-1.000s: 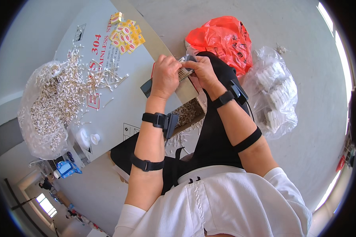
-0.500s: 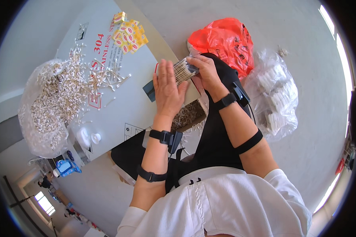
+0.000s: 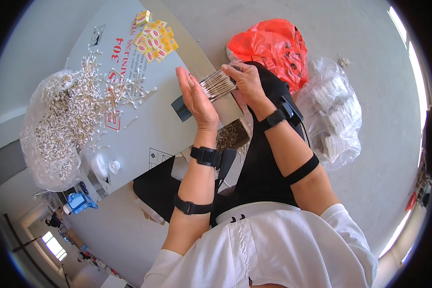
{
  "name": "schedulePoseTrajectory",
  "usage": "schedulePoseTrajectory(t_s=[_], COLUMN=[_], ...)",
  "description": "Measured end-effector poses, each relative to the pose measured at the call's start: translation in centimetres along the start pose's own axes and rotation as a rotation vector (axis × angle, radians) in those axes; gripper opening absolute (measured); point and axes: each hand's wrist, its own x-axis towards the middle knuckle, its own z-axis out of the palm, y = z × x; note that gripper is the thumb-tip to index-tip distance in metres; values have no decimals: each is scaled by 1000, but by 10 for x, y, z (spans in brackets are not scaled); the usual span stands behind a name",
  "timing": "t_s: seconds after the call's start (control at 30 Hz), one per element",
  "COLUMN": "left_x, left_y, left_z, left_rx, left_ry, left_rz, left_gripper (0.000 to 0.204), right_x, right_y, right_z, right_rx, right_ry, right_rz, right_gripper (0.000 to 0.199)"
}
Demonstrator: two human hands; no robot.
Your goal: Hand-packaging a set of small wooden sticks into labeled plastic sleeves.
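My right hand (image 3: pixel 251 85) is closed round one end of a flat bundle of cotton swabs (image 3: pixel 219 85), thumb on top. Something dark, perhaps packaging, shows under those fingers. My left hand (image 3: pixel 198 102) is open, fingers stretched out and palm turned toward the bundle's other end; whether it touches the swab tips I cannot tell. Beneath my left hand a dark flat piece (image 3: pixel 181 109) lies on the tabletop (image 3: pixel 144 137). Loose cotton swabs (image 3: pixel 89 103) are heaped at the left, spilling from a clear plastic bag (image 3: pixel 31 139).
Small yellow-and-white boxes (image 3: pixel 154 42) lie at the table's far end. Below the table edge sits an open carton (image 3: pixel 247 132) of swabs. A red plastic bag (image 3: pixel 273 48) and a clear bag of white packs (image 3: pixel 338 115) rest on the floor at right. White round containers (image 3: pixel 100 165) stand near left.
My left hand has tilted away, turning its palm toward the bundle and uncovering more of the swabs. My right hand has shifted slightly and still holds the bundle.
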Motion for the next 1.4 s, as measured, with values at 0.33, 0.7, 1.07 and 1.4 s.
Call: schedulePoseTrajectory(t_s=[0.33, 0.7, 1.07, 1.4], left_x=[-29, -29, -7, -20], left_y=[12, 15, 3, 8], left_z=[-15, -30, -8, -8], left_rx=[1429, 1312, 158, 1378], left_ry=[-434, -471, -32, -564], left_rz=[257, 212, -4, 372], left_gripper=[83, 81, 69, 69], right_x=[0, -7, -25, -23], right_y=[0, 2, -8, -4], right_z=[-2, -12, -11, -15], right_rx=[106, 86, 123, 102], right_ry=[1, 101, 133, 156], right_rz=[64, 189, 226, 212], right_gripper=[15, 25, 23, 20])
